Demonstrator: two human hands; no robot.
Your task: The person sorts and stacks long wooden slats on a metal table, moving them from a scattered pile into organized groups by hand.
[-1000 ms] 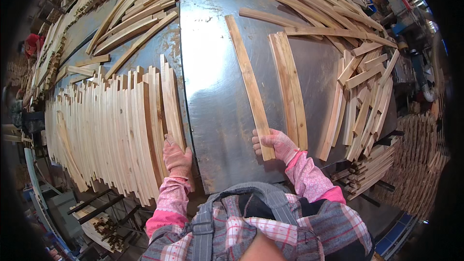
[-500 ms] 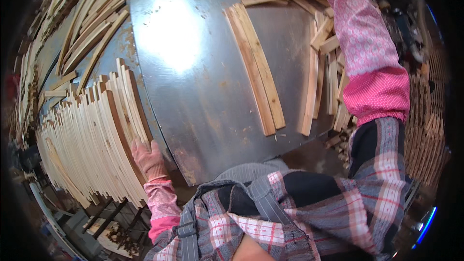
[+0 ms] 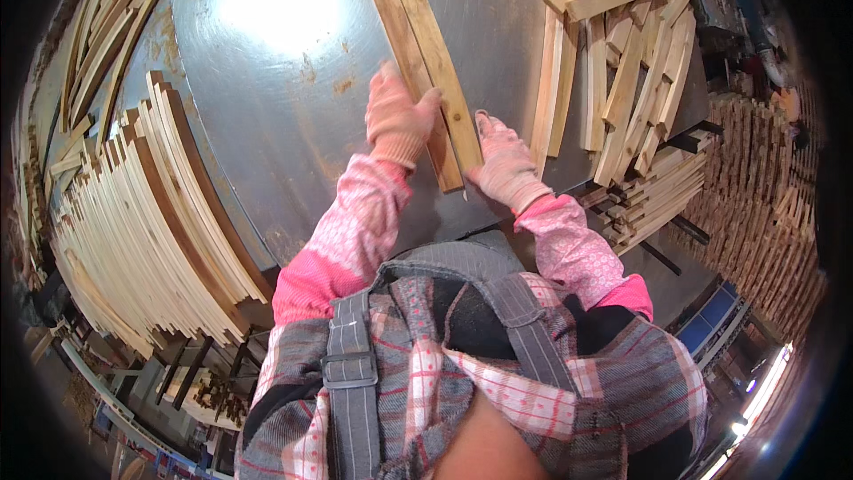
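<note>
Two long wooden strips lie side by side on the metal tabletop [image 3: 293, 133], pointing away from me. My left hand [image 3: 398, 120], in a pinkish knitted glove, rests against the left strip [image 3: 404, 44]. Its fingers are stretched along the outer edge, and the thumb reaches over the wood. Beside the near end of the right strip [image 3: 431, 31] is my right hand [image 3: 506, 160], gloved alike. Its fingers are extended and apart from the thumb, which is by the strip's edge. Neither hand is closed round the wood.
Many pale strips stand in a tight row [image 3: 142, 240] at the left, with looser strips [image 3: 115, 36] beyond. A jumbled pile of wooden pieces [image 3: 635, 53] covers the table's right side. More stacked wood [image 3: 755, 204] is farther right, past the table edge.
My left hand has left the row of strips at the left and come to the pair. My right arm has drawn back from the far right to the pair's near end. The view has shifted.
</note>
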